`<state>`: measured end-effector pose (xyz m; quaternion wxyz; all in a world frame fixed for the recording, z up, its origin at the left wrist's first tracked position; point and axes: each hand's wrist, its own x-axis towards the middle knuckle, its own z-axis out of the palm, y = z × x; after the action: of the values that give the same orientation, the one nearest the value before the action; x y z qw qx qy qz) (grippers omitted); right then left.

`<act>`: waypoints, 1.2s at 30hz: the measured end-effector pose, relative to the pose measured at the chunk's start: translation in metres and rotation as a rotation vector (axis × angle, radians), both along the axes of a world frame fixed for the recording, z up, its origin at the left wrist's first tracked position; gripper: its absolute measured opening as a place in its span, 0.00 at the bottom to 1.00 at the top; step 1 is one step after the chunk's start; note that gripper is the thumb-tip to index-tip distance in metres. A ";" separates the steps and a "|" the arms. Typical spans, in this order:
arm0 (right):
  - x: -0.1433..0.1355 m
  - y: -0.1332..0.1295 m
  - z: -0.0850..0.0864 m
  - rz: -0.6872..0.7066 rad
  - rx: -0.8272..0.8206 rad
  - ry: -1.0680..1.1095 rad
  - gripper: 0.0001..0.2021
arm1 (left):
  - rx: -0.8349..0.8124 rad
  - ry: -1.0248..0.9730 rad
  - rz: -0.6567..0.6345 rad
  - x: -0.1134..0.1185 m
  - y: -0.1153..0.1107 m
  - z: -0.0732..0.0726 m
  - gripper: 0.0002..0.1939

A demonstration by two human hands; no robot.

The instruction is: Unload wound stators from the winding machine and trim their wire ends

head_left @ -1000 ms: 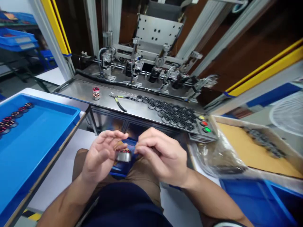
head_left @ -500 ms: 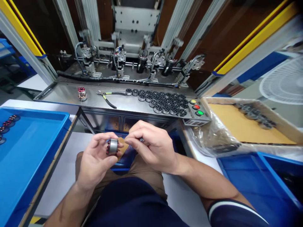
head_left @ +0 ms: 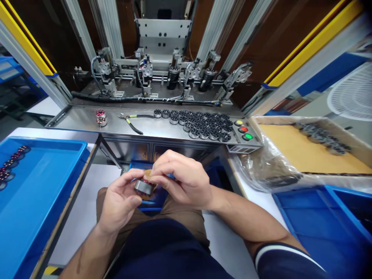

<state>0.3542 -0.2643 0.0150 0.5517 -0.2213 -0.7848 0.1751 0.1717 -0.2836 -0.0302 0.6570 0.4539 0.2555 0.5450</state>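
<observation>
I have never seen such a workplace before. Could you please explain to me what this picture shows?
The picture comes from a camera worn on a person's head, looking forward and down. No robot works here, only two bare hands. The left hand holds a grey ring-shaped part with some red on it. The right hand has its fingertips close to that part; whether they pinch something is hidden. Behind stands a machine in a metal frame. On its metal ledge are, from left, two copper-wound parts, pliers, many black round parts and a control box with yellow, red and green buttons.
</observation>
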 end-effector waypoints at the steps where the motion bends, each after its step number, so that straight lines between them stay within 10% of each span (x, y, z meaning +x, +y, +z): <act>1: -0.001 0.000 0.000 -0.023 0.020 -0.006 0.05 | 0.032 0.011 0.023 0.000 0.001 0.000 0.17; 5: -0.006 -0.007 0.003 -0.113 0.015 0.030 0.03 | 0.166 0.053 0.121 -0.002 0.004 0.000 0.13; 9: -0.018 -0.023 0.001 -0.143 -0.329 0.220 0.07 | 0.201 0.071 0.138 -0.009 0.008 -0.002 0.15; 15: -0.039 -0.036 -0.020 0.337 -1.147 0.601 0.15 | 0.244 0.018 0.120 -0.011 0.016 0.003 0.14; 23: -0.040 -0.031 -0.035 0.594 -1.336 0.755 0.22 | 0.276 0.028 0.092 -0.011 0.014 0.006 0.15; 29: -0.037 -0.022 -0.044 0.610 -1.229 0.708 0.19 | 0.464 0.212 0.156 -0.015 0.012 0.005 0.26; 32: -0.028 -0.017 -0.045 0.265 -0.714 0.461 0.17 | 0.429 0.375 0.282 -0.019 0.008 0.007 0.37; 36: -0.013 -0.015 -0.043 -0.085 -0.082 0.072 0.21 | 0.332 0.604 0.209 -0.022 -0.001 0.009 0.28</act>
<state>0.3417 -0.2797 -0.0277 0.5771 -0.2703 -0.7464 0.1917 0.1497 -0.2850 -0.0212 0.4097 0.6664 0.3910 0.4849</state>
